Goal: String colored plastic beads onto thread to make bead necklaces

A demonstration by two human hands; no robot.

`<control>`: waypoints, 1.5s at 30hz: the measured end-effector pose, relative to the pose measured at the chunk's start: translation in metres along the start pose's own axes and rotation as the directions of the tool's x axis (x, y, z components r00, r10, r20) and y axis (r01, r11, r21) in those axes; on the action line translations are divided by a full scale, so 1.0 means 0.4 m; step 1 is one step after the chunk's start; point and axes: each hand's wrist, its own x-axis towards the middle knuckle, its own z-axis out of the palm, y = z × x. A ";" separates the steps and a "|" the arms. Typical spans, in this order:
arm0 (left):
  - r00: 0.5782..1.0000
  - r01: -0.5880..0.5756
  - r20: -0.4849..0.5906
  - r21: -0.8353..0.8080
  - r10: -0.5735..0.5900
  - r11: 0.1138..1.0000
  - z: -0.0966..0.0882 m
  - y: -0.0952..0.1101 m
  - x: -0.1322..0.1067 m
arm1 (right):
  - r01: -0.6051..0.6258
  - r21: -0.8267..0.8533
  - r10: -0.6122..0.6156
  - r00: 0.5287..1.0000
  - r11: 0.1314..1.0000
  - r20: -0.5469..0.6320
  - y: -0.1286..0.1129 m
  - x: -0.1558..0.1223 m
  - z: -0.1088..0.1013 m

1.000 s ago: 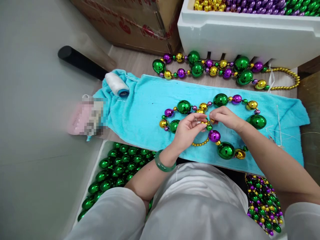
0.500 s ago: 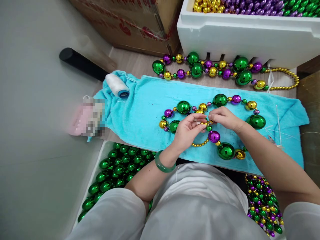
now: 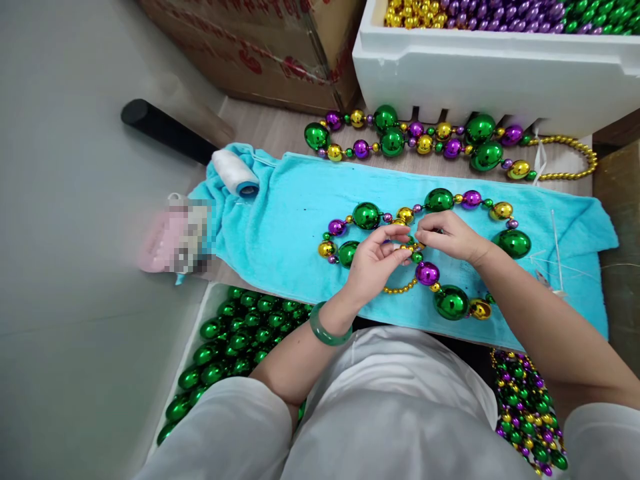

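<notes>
A necklace of green, purple and gold beads [image 3: 451, 301] lies looped on a turquoise towel [image 3: 290, 220]. My left hand [image 3: 375, 261], with a green bangle on its wrist, pinches the strand near a small gold bead at the middle of the loop. My right hand [image 3: 447, 235] pinches the same strand from the right, its fingertips meeting the left hand's. Both hands are closed on the necklace. A spool of white thread [image 3: 234, 171] rests at the towel's left end.
A second bead necklace [image 3: 425, 141] lies behind the towel, in front of a white foam box [image 3: 490, 73] holding beads. A tray of green beads [image 3: 230, 340] sits lower left, mixed strands [image 3: 527, 407] lower right. A cardboard box [image 3: 270, 47] and black tube [image 3: 165, 130] stand at the back left.
My right hand has shifted slightly left, closing its fingertips up against my left hand on the strand. Nothing else has moved.
</notes>
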 end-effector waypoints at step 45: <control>0.618 -0.785 0.514 0.452 0.595 0.424 0.116 0.158 -0.051 | 0.035 0.186 0.023 0.953 0.982 -0.302 -0.255 -0.227 -0.018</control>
